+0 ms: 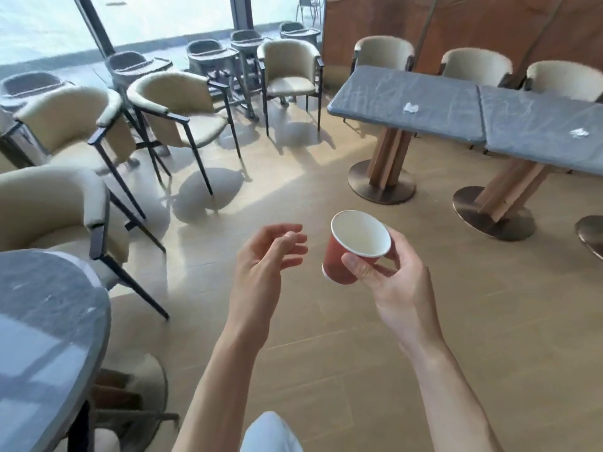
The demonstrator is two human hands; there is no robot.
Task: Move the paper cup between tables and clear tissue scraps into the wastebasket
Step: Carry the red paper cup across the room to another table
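Observation:
My right hand [390, 282] grips a red paper cup [339, 256] with a white inside, tilted toward the left, above the floor. The cup looks empty. My left hand [267, 256] hovers just left of the cup with loosely curled fingers and holds nothing. Two white tissue scraps lie on the grey rectangular tables at the right: one scrap [410, 108] on the nearer-left table [375, 93], the other scrap [579, 133] on the adjoining table [538, 138]. No wastebasket is in view.
A round grey table [39, 321] stands at the lower left. Several beige armchairs [182, 106] with dark legs crowd the left and back, and more sit behind the rectangular tables. Round metal table bases [381, 187] stand on the wooden floor to the right.

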